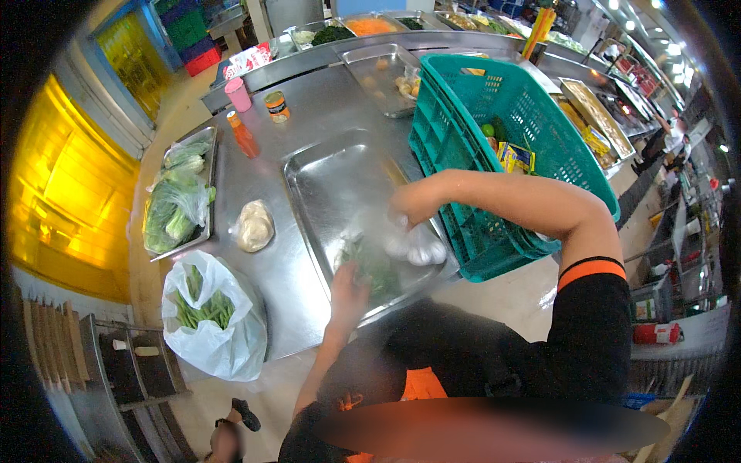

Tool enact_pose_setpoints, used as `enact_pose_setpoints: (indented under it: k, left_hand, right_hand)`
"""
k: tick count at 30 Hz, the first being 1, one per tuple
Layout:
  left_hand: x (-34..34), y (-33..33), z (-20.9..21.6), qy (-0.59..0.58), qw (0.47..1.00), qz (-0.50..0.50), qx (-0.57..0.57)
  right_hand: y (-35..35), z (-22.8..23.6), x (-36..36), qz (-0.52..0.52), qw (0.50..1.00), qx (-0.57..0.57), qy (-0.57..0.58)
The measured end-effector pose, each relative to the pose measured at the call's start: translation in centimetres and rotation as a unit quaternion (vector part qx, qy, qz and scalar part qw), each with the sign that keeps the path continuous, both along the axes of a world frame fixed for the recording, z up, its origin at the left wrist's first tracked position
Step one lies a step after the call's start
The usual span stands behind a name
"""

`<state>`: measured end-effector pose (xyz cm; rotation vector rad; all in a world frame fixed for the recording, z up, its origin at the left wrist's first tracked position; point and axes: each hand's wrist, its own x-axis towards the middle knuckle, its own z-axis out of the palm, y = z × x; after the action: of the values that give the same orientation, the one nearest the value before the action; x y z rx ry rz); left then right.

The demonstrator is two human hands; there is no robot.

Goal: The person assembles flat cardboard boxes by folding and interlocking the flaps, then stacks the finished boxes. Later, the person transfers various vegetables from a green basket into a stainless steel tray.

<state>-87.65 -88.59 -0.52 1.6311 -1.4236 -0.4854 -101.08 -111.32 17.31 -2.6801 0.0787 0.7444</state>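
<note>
A shallow metal tray lies in front of me on the steel table. Inside its near end is a clear bag of green leaves, blurred by haze. My left hand reaches over the tray's near rim, its fingers closed on the left side of that bag. My right hand comes across from the right and grips the top of a clear plastic bag of white bulbs, which look like garlic. This bag sits low at the tray's right side, beside the leaves. Haze hides the exact finger contact of both hands.
A green crate with packets and produce stands right of the tray. Leftward are a dough-like bagged lump, a white bag of green pods and a tray of bagged greens. A sauce bottle, jar and pink cup stand behind.
</note>
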Motion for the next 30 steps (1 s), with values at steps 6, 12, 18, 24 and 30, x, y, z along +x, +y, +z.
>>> enact_pose_setpoints:
  k: [6,12,18,24,30]
  left_hand:
    - [-1.4,-2.2,2.4,-0.144,0.986,-0.053,-0.058]
    - [-4.2,-5.3,1.6,-0.087,0.99,-0.107,-0.033]
    - [-5.3,-7.1,-0.2,-0.129,0.988,-0.089,-0.012]
    - [-4.8,-6.6,-1.3,-0.06,0.994,-0.086,-0.026]
    - [-4.0,-3.4,-0.7,-0.184,0.975,-0.112,0.05]
  right_hand:
    - [0.1,-4.3,0.2,0.057,0.996,-0.033,0.052]
    - [-0.7,-8.2,-0.7,0.038,0.998,0.026,-0.034]
    - [-0.4,-13.4,0.0,0.044,0.985,0.091,-0.141]
    - [2.4,-4.8,0.4,0.052,0.976,0.155,-0.14]
    - [4.9,14.3,-7.5,-0.069,0.875,0.17,-0.449]
